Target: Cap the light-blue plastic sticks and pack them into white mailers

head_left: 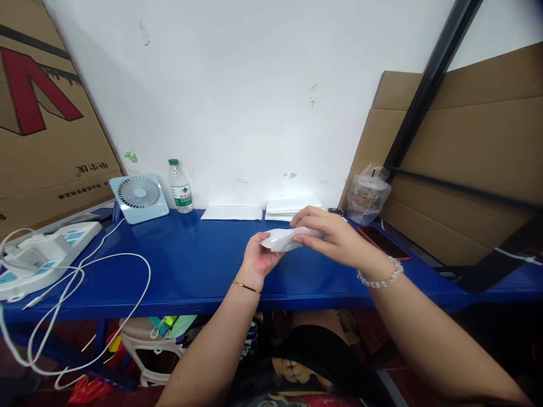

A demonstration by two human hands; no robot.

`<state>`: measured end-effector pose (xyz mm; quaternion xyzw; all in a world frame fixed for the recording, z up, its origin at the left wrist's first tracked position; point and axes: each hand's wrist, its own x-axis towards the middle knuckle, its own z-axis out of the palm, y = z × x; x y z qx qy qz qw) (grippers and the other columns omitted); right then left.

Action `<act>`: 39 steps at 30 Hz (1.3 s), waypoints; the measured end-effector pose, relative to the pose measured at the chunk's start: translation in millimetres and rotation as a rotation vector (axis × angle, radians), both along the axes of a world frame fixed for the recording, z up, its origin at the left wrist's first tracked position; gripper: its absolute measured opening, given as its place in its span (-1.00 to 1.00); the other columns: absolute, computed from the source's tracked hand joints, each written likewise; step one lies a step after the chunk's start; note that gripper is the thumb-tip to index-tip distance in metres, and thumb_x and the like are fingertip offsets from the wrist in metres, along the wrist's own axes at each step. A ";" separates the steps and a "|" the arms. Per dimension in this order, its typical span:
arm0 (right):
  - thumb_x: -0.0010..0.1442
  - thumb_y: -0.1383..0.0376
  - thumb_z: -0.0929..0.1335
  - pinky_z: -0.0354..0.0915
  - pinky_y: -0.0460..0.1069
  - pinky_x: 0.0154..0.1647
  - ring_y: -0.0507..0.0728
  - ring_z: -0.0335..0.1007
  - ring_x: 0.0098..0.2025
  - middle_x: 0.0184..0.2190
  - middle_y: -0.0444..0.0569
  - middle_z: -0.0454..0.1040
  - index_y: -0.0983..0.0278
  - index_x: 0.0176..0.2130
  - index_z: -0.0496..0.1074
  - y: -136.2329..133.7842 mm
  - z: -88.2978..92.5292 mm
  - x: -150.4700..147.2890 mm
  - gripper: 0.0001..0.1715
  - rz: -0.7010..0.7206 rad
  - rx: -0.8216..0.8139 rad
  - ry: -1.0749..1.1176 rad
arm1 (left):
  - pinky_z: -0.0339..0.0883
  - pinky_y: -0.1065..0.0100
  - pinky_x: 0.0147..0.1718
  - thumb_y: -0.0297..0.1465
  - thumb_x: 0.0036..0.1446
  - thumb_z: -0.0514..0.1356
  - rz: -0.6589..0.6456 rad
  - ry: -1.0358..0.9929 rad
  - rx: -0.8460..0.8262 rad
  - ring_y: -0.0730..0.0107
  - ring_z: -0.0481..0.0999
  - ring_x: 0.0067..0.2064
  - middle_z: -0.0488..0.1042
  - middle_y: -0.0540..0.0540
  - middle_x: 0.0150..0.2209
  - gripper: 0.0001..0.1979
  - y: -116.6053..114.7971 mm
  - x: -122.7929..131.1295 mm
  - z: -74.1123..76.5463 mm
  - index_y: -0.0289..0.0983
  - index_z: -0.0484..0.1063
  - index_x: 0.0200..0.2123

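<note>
- Packet (278, 240), white, held up over the tabletop (203, 265), its long axis running roughly left to right.
- Left hand (258, 257): palm up, gripping the packet's left end between thumb and fingers.
- Right hand (328, 234): thumb and fingers pinching the right end from above; both hands touch it, neither nearer.
- Beyond it, near the wall (229, 85): white sheaf (232, 213), white stack (292, 204), bottle (181, 189) to the left, bagged cup (367, 195) to the right.
</note>
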<state>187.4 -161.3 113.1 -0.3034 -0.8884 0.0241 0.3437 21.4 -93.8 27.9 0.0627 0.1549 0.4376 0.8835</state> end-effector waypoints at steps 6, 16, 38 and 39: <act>0.18 0.28 0.34 0.35 0.05 -0.18 0.13 0.40 -0.19 -0.24 0.00 0.48 0.21 -0.17 0.44 9.4 -34.0 -5.0 -0.83 -0.007 0.094 0.244 | 0.47 0.14 -0.38 -0.58 -0.07 -0.02 0.036 0.035 -0.073 0.09 0.56 -0.33 0.50 -0.28 -0.28 -0.46 1.4 -6.8 -12.4 -0.46 0.20 0.07; 0.20 0.25 0.33 0.30 0.07 -0.17 0.15 0.38 -0.15 -0.21 0.01 0.46 0.20 -0.17 0.47 13.8 -56.4 -3.3 -0.81 -0.109 0.021 0.144 | 0.41 -0.07 -0.19 -0.56 -0.05 0.03 0.217 0.121 -0.131 -0.04 0.57 -0.24 0.52 -0.34 -0.17 -0.43 0.6 -14.5 -19.2 -0.44 0.22 0.11; 0.26 0.28 0.22 0.24 -0.04 -0.28 0.08 0.33 -0.30 -0.35 0.00 0.46 0.28 -0.16 0.43 35.1 -91.5 -4.1 -0.75 -0.270 0.193 0.148 | 0.27 -0.22 -0.04 -0.25 0.04 0.09 0.239 0.067 -0.011 -0.09 0.45 0.00 0.41 -0.36 -0.04 -0.58 -5.0 -29.6 -28.5 -0.29 0.26 -0.03; 0.25 0.24 0.24 0.24 -0.05 -0.30 0.08 0.33 -0.33 -0.38 -0.02 0.45 0.30 -0.20 0.44 50.6 -84.6 4.5 -0.75 -0.332 0.147 0.275 | 0.26 -0.26 -0.05 -0.20 0.02 0.10 0.221 0.061 0.010 -0.12 0.42 0.03 0.38 -0.38 0.00 -0.55 -1.9 -30.4 -23.4 -0.28 0.25 -0.04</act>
